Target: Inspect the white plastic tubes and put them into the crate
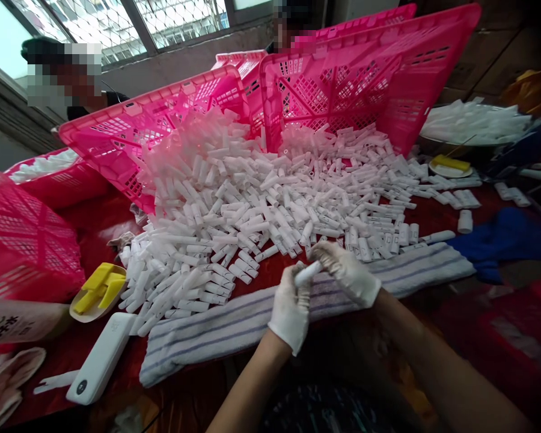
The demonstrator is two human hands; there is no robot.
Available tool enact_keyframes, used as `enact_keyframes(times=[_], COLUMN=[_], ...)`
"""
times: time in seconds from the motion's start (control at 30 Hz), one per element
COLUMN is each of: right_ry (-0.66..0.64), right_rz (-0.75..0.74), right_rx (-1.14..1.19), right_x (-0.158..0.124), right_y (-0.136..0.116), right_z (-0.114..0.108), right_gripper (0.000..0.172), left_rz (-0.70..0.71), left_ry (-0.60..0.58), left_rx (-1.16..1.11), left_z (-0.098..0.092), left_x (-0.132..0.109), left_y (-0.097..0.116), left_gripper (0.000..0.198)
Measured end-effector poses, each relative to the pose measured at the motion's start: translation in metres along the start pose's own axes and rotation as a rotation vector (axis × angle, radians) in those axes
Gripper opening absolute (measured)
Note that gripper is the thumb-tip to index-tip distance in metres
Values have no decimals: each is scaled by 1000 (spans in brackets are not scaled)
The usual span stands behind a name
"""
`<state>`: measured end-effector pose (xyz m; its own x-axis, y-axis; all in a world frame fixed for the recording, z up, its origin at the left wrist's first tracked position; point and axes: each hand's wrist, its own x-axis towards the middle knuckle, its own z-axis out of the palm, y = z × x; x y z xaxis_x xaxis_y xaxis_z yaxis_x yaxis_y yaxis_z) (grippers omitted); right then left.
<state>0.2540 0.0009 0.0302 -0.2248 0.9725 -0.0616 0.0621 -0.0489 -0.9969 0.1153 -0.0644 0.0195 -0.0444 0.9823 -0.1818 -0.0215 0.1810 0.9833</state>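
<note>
Both my hands wear white gloves and meet over a striped towel (234,325) at the table's near edge. My left hand (291,307) and my right hand (347,270) are both closed on one small white plastic tube (308,272), held between them. Just beyond them a big heap of the same white tubes (261,204) spreads over the red table (94,222), spilling from two tipped pink baskets (342,78).
A white power bank (101,356) and a shallow dish with yellow pieces (100,290) lie at the left. More pink baskets (27,240) stand left. A blue cloth (505,240) lies right, a bowl of tubes (473,123) behind it. Two people sit across the table.
</note>
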Motion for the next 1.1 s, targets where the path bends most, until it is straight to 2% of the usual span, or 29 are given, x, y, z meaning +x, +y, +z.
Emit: enact_keyframes(times=[0.1, 0.27, 0.4, 0.47, 0.57, 0.6, 0.7, 0.77, 0.83, 0.87, 0.93, 0.97, 1.0, 1.03, 1.1], right_ry=[-50, 196, 166, 115, 33, 5, -35, 0, 67, 99, 117, 127, 143, 166, 166], right_rz=[-28, -71, 0, -4, -108, -147, -216, -162, -20, 56, 165, 185, 170, 119, -51], right_rx=[78, 303, 310, 230, 81, 51, 38, 23, -46, -115, -301, -392, -461, -493, -420], right_x=[-5, -13, -13, -12, -11, -11, -17, -27, -42, -50, -63, -67, -67, -64, -48], right_y=[-1, 4, 1, -2, -7, -9, -12, -11, -6, -3, 5, 9, 11, 14, 16], right_z=[5, 8, 3, -2, -5, -5, -4, -14, -36, -50, -75, -82, -83, -79, -55], right_gripper=[42, 34, 37, 37, 31, 29, 28, 27, 27, 27, 27, 27, 27, 25, 22], left_rz=[102, 179, 282, 185, -64, -90, 48, 181, 293, 343, 413, 394, 347, 313, 262], left_ry=[15, 115, 188, 89, -219, -246, -107, -131, -213, -208, -22, 82, 174, 199, 188], left_rx=[63, 199, 197, 113, -59, -69, 99, 277, 471, 590, 858, 1035, 1211, 1351, 1528], left_z=[4, 5, 0, -4, -7, -5, 2, 1, -14, -27, -60, -78, -93, -106, -119], left_x=[-4, -1, 0, -1, -2, -3, -4, -5, -5, -4, 0, 3, 8, 14, 27], left_y=[-3, -7, -5, -1, 9, 12, 16, 15, 12, 11, 10, 11, 11, 11, 11], left_gripper=[38, 30, 31, 32, 38, 38, 32, 30, 32, 34, 32, 32, 33, 34, 36])
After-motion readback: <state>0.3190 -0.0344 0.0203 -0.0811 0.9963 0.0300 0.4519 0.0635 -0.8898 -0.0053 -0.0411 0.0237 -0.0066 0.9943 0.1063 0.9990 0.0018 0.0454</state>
